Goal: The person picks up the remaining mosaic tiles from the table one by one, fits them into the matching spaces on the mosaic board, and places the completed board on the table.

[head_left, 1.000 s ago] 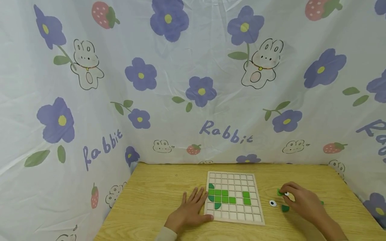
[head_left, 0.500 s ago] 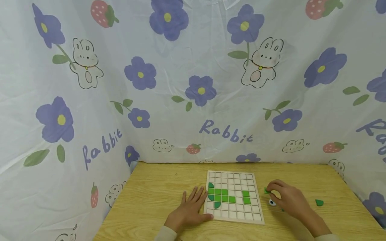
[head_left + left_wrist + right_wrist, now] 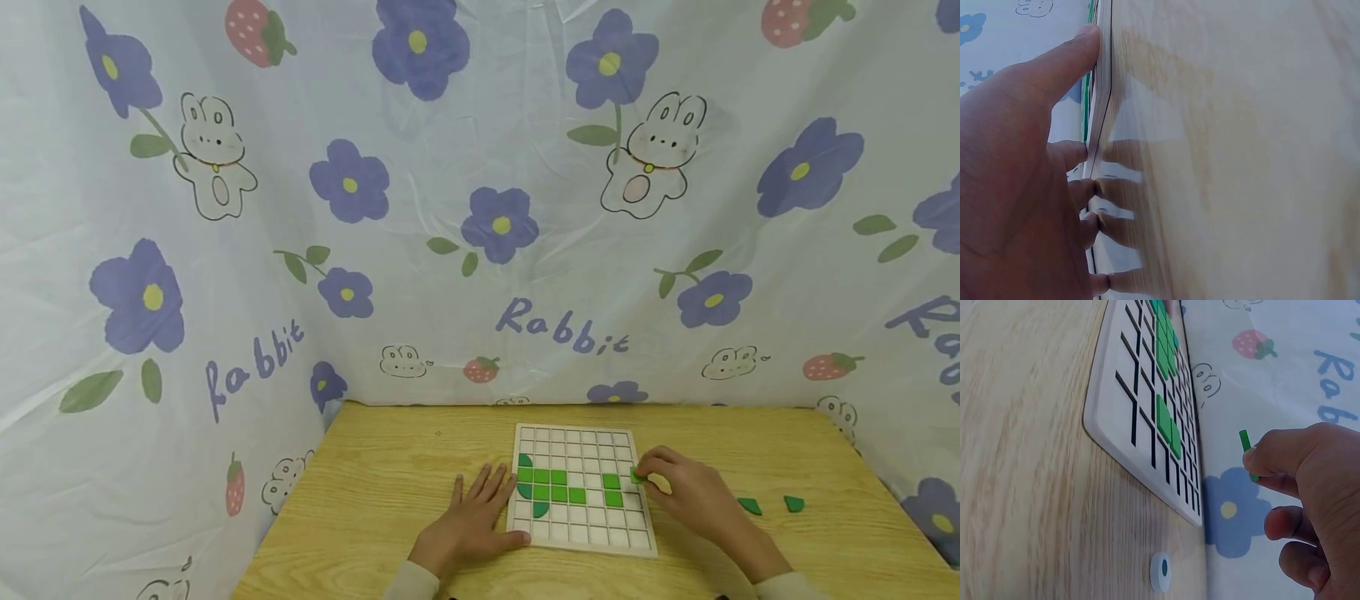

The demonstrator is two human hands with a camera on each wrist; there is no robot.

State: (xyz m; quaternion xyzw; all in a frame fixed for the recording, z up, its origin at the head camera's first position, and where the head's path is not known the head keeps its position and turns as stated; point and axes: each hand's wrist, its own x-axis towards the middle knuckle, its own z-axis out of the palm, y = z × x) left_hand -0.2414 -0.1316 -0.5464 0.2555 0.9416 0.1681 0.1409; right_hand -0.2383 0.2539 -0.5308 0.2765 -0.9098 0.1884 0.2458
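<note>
A pale wooden grid board lies on the table, with bright green square tiles and dark green quarter-round tiles set in some cells. Thumb and index finger of my right hand pinch a green square tile over the board's right edge, beside two green squares in the grid. In the right wrist view that tile is held on edge, above the board. My left hand lies with fingers spread at the board's left side, its thumb touching the near left corner.
Two dark green tiles, one nearer my right hand and another farther right, lie on the wooden table. A white eye tile sits right of the board, hidden in the head view. A printed curtain stands behind.
My right hand has carried the green square tile leftward from the loose tiles to the board's right edge, uncovering the two dark green tiles. My left hand stays in place.
</note>
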